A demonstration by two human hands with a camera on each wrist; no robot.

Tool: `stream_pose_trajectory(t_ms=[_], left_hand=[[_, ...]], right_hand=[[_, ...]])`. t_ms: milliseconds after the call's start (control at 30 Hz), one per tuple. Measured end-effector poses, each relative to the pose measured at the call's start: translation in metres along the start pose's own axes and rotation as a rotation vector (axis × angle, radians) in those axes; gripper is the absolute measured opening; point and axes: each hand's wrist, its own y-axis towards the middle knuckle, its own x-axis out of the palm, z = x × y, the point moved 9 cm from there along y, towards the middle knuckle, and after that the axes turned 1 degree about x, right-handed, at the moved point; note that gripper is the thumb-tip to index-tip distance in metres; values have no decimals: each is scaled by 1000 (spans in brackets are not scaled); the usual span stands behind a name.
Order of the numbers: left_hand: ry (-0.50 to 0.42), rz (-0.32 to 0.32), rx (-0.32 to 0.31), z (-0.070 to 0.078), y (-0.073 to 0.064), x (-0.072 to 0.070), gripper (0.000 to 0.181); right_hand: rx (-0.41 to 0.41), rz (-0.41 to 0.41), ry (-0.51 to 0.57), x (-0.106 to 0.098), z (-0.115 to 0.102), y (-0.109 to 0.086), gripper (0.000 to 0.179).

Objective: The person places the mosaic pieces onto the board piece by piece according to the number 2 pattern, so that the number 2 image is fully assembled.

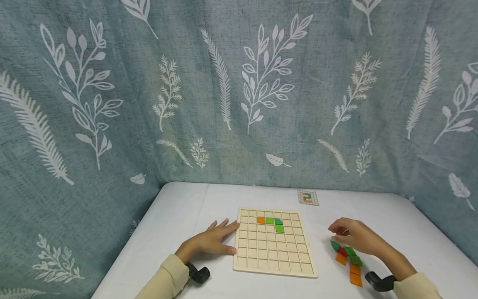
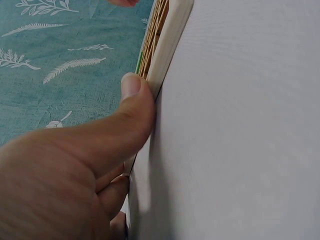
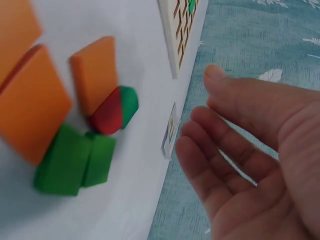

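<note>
A pale wooden grid board [image 1: 257,251] lies flat, with an orange tile [image 1: 261,220], two green tiles [image 1: 279,228] and a dark green rounded tile [image 1: 278,221] set in its upper cells. At the board's left edge my left hand [image 1: 213,240] rests with fingers spread; in the left wrist view the thumb [image 2: 134,100] touches the rim. Over on the right, my right hand [image 1: 354,235] hovers above a cluster of loose pieces, fingers loosely bent and holding nothing. That cluster has orange tiles [image 3: 97,70], green tiles [image 3: 62,162], a red piece [image 3: 107,114] and a dark green piece [image 3: 129,106].
A small pattern card [image 1: 308,197] with a coloured figure on a grid lies behind the board. The white table [image 1: 186,207] meets a blue-green leaf-print curtain [image 1: 231,104] at the back and sides. Each wrist wears a black camera strap [image 1: 380,282].
</note>
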Motion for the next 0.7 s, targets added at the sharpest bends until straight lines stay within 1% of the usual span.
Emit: stream_pose_trajectory(t_ms=[167, 233, 433, 500, 700], left_hand=[[-2, 1, -4, 0, 0, -3, 91], [-2, 1, -4, 0, -1, -3, 91], [-15, -7, -3, 1, -2, 0, 91], [-15, -7, -3, 1, -2, 1, 91], [-8, 6, 3, 2, -2, -1, 91]], right_hand=[[130, -30, -33, 7, 18, -6, 23], [139, -36, -49, 10, 22, -6, 22], [119, -58, -86, 24, 25, -8, 23], [132, -61, -104, 27, 26, -8, 22], [146, -55, -157, 30, 24, -3, 14]])
